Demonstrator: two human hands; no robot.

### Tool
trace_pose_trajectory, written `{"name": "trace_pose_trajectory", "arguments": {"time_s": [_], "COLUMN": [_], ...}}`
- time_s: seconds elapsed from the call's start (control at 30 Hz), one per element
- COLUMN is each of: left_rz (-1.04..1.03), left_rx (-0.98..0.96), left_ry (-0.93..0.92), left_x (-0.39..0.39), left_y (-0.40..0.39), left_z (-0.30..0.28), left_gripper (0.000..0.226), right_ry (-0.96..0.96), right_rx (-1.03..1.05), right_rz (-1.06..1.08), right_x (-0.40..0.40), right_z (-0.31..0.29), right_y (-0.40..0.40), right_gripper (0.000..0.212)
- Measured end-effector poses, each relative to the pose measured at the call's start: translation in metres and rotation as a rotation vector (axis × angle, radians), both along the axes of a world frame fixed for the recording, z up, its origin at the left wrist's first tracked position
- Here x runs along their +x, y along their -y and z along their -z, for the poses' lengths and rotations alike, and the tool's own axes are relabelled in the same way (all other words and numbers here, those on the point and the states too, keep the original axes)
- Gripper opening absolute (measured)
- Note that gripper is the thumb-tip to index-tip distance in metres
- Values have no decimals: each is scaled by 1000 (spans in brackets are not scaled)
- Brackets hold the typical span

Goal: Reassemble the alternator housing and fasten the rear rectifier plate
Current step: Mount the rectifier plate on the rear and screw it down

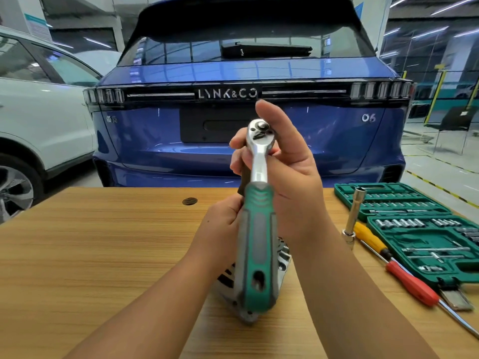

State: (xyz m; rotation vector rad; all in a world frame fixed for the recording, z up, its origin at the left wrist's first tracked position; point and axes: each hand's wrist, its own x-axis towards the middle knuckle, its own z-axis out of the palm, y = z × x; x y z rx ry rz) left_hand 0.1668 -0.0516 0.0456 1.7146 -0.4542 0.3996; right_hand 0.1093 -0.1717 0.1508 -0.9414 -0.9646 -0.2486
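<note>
Chrome-headed ratchet (260, 203), rigid and weighty, is gripped by both hands, left hand (223, 226) on its rubber handle, right hand (290, 177) pinching the head, above the alternator (281, 260) on the tabletop (103, 255).

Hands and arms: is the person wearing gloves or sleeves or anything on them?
No. Both the left hand and the right hand are bare, with no gloves. Both forearms are bare as far as the picture shows, no sleeves in view. No rings, watch or bracelets can be seen.
</note>
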Motion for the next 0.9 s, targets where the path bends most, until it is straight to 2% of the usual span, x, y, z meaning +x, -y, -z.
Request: {"name": "trace_pose_trajectory", "arguments": {"time_s": [0.03,0.1,0.17,0.27,0.33,0.4,0.47,0.53,0.7,0.83,0.9], "left_rz": [-4,-60,-98,-88,-47,-12,10,0,-7,90,107], "left_rx": [-19,86,120,190,292,283,244,222,124,31,-8], "left_ry": [-34,-38,10,58,57,23,-21,-21,-46,-97,-26], "left_x": [7,13,6,-17,-34,-49,-55,-57,-50,-36,-33], "left_y": [-1,-2,0,0,2,4,6,6,4,2,3], "left_z": [7,13,7,-17,-32,-43,-50,-52,-46,-38,-32], "left_gripper": [47,45,46,49,52,58,63,61,42,39,46], "right_ry": [-24,-51,-92,-160,-194,-226,-242,-173,50,-3,-25], "right_rx": [-10,-30,-52,-60,-28,4,-5,-7,8,-9,-25], "right_rz": [-92,-274,-304,-83,162,292,196,63,71,-109,-260], "right_x": [1,3,4,-1,-5,-7,-8,-9,-2,1,3], "right_z": [-2,-4,-6,-8,-8,-8,-7,-6,-1,-3,-5], "right_y": [3,11,15,10,2,-2,-2,0,-3,4,10], "right_gripper": [49,46,50,52,30,16,24,37,52,47,42]}}
